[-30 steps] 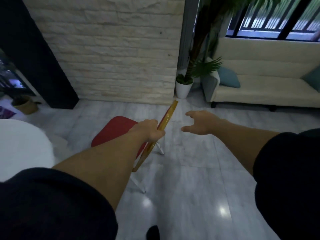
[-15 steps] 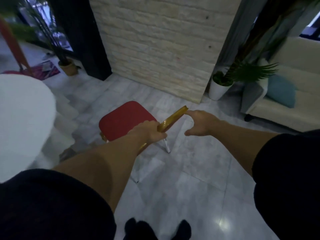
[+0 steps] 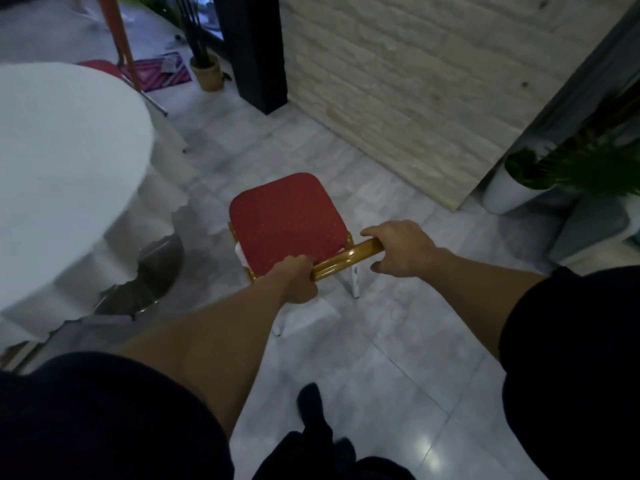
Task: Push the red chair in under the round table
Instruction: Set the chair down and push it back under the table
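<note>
The red chair point(image 3: 287, 221) stands mid-floor, its padded seat facing away from me and its golden backrest top rail nearest me. My left hand point(image 3: 296, 277) is closed around the left end of that rail. My right hand point(image 3: 403, 247) is closed on the rail's right end. The round table point(image 3: 65, 174), draped in a white cloth, fills the left side, with its metal base showing below the cloth. A strip of bare floor separates the chair's seat from the table.
A pale brick wall point(image 3: 433, 81) rises behind the chair. A potted plant in a white pot point(image 3: 512, 188) stands at right. Another potted plant point(image 3: 207, 74), an orange chair leg point(image 3: 124, 43) and a pink mat point(image 3: 162, 71) lie at the far left. My feet point(image 3: 311, 427) are below.
The view has swung left, bringing the table closer. My right hand has come down onto the backrest rail, so both hands now hold the chair, which has turned toward the table.
</note>
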